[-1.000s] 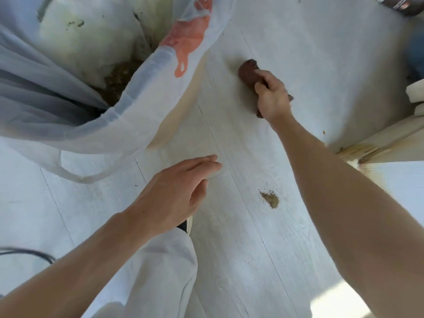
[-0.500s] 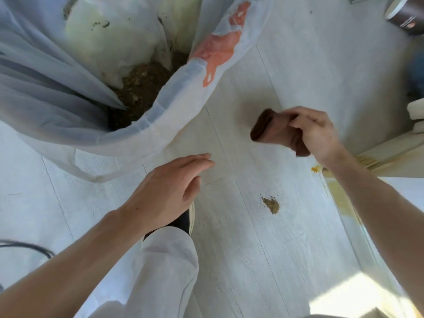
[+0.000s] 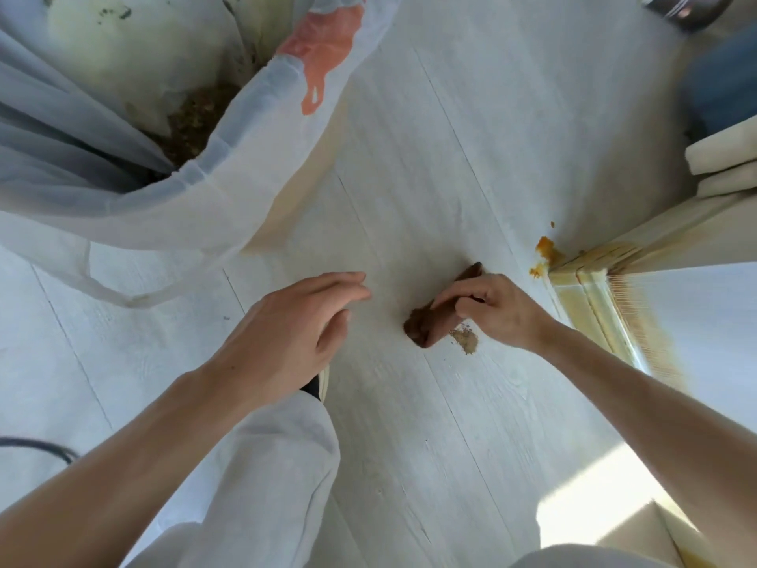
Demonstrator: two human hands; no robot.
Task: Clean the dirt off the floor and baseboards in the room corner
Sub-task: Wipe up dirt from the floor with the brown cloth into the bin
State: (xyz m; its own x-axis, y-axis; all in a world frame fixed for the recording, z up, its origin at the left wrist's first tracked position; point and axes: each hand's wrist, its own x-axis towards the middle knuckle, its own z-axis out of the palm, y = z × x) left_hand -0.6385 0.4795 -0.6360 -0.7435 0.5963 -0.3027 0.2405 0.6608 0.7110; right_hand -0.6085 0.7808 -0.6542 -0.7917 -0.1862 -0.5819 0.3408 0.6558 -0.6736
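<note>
Head view: right hand [image 3: 497, 311] grips brown rag [image 3: 430, 321] on the floor [image 3: 409, 444], touching the dirt clump [image 3: 466, 340]. Left hand [image 3: 295, 334] hovers, fingers relaxed. Best press flat, scoop inward; orange stain [image 3: 545, 246] by baseboard [image 3: 594, 305] remains.

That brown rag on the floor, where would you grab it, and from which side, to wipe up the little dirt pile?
Grip the brown rag near its middle, from above, as the right hand does now. It lies as a long bunched roll on the floor, so fingers curled over its top press it flat. Its lower end sits right beside the dirt pile, so a short sweep probably catches it.
</note>
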